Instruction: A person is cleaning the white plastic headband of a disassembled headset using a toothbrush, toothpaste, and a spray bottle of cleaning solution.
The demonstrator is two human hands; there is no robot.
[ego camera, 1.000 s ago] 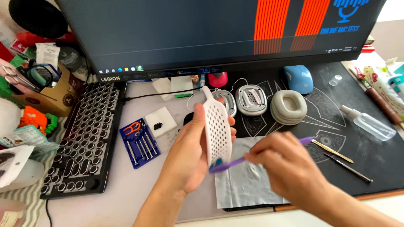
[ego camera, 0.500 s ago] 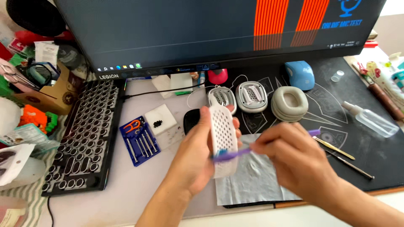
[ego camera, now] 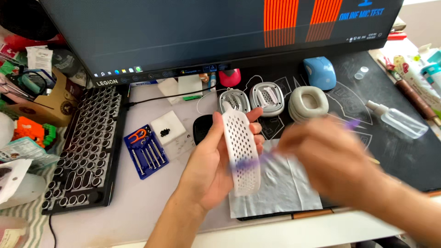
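Fingers of the left hand point(ego camera: 209, 160) are closed around a white perforated panel point(ego camera: 241, 154), thumb on its left edge and fingertips showing past the right edge, so that the panel stands nearly upright above the worktop point(ego camera: 151, 202) with its holed face toward the camera. The right hand point(ego camera: 337, 160) is blurred — it grips a purple brush point(ego camera: 250, 161), whose head lies across the lower part of the panel while the handle's end shows above the knuckles; how tightly the fingers are curled cannot be told through the blur. Beneath both hands lies a white tissue point(ego camera: 285, 188) on the edge of a black desk mat point(ego camera: 404, 160). Behind the panel, near the foot of the monitor point(ego camera: 206, 36), sit two grey ear-cup shells point(ego camera: 267, 97) and a grey ear cushion point(ego camera: 308, 103), with a blue mouse point(ego camera: 320, 72) just beyond. To the left are a blue screwdriver set point(ego camera: 144, 151), a small white tray with dark screws point(ego camera: 167, 128), and a black round-key keyboard point(ego camera: 87, 147) — well apart from the hands. A clear spray bottle point(ego camera: 397, 120) lies at the right.
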